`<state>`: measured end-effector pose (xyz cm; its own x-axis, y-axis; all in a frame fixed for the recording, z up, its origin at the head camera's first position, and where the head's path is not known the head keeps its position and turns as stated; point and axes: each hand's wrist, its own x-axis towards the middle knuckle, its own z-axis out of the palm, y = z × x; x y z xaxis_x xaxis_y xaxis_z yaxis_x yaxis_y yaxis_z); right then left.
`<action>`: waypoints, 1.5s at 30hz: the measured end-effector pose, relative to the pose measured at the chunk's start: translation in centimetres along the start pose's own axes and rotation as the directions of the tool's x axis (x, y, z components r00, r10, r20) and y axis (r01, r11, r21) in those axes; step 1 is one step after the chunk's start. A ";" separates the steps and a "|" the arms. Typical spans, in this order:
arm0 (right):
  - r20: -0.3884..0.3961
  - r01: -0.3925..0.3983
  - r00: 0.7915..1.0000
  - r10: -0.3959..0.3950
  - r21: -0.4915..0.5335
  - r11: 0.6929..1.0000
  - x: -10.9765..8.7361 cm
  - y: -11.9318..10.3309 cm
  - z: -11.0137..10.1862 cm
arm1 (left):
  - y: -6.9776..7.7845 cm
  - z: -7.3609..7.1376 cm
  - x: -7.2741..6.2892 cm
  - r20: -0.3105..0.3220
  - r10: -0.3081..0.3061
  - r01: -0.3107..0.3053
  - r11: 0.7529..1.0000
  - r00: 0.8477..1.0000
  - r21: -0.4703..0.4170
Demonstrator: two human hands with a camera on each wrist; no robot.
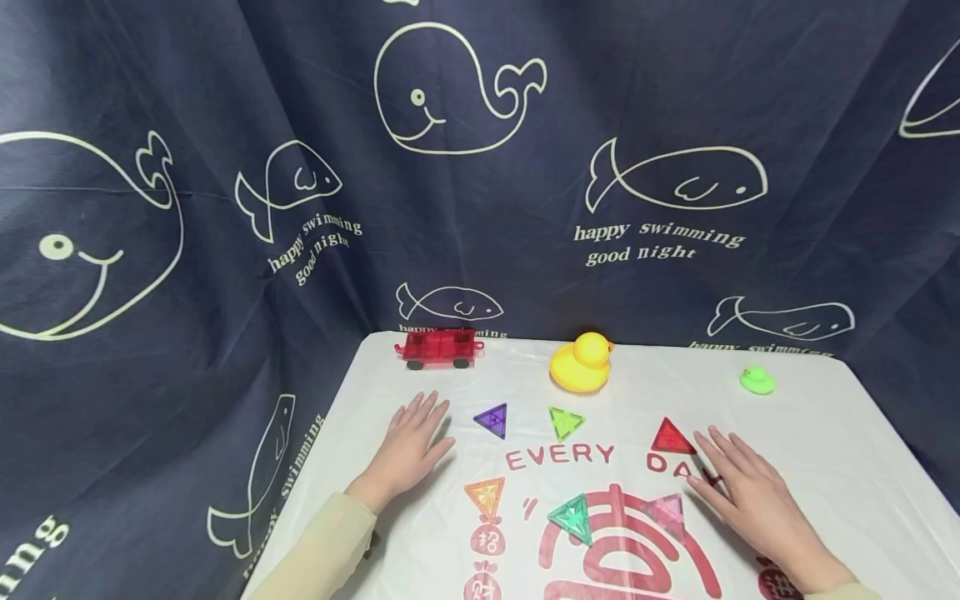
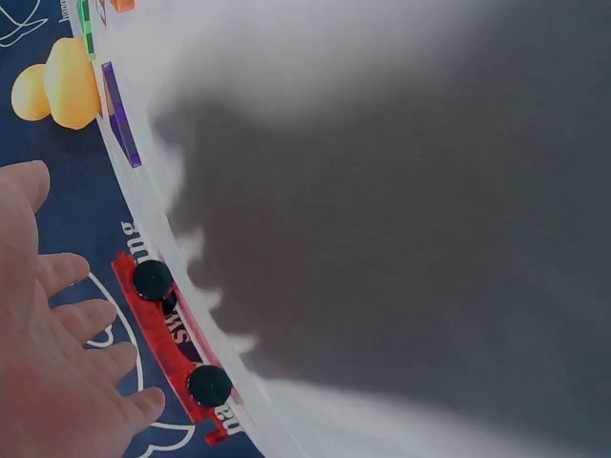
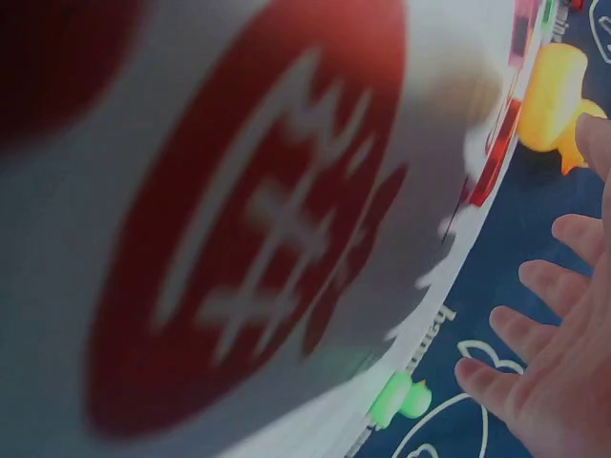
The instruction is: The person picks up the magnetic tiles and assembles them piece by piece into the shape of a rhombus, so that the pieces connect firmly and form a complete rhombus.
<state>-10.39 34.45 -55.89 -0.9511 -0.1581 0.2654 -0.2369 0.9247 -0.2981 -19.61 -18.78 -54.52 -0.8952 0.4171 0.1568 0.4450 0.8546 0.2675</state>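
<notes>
My left hand (image 1: 411,446) is held flat over the left of the table, its fingers straight and nothing in them. Closest to it are a purple triangle tile (image 1: 492,421) and a red toy wagon (image 1: 439,348) with black wheels. On the other side my right hand (image 1: 750,492) spreads its straight fingers, holding nothing, beside a red triangle tile (image 1: 672,437). A pink triangle tile (image 1: 667,512) lies left of its thumb. Between the hands are a light green triangle tile (image 1: 566,423), an orange triangle tile (image 1: 485,496) and a teal triangle tile (image 1: 574,518).
A yellow rubber duck (image 1: 582,363) sits at the table's back edge, and a small green duck (image 1: 758,380) at the back right. The white tablecloth (image 1: 420,550) carries red printing. Behind it hangs a dark blue curtain (image 1: 480,217) with whale and fish drawings.
</notes>
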 end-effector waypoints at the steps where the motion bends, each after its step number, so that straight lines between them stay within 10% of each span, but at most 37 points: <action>1: -0.010 0.012 1.000 -0.012 0.006 1.000 0.2 -0.3 0.0 | 0.0 0.2 0.2 -0.008 0.005 -0.005 1.000 1.000 -0.010; 26: 0.054 0.272 0.959 -0.278 0.102 0.957 6.8 -12.2 3.9 | 2.0 2.7 4.1 -0.065 0.090 -0.094 0.994 0.994 -0.058; 45: 0.197 0.454 0.853 -0.483 0.178 0.873 8.0 -18.9 7.3 | 2.9 4.2 5.6 -0.055 0.085 -0.087 0.996 0.995 -0.033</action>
<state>-14.93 13.21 -54.85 -0.7359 -0.6500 0.1895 -0.6736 0.6743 -0.3027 -23.43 -12.64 -56.83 -0.8513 0.4709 0.2312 0.5220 0.8044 0.2837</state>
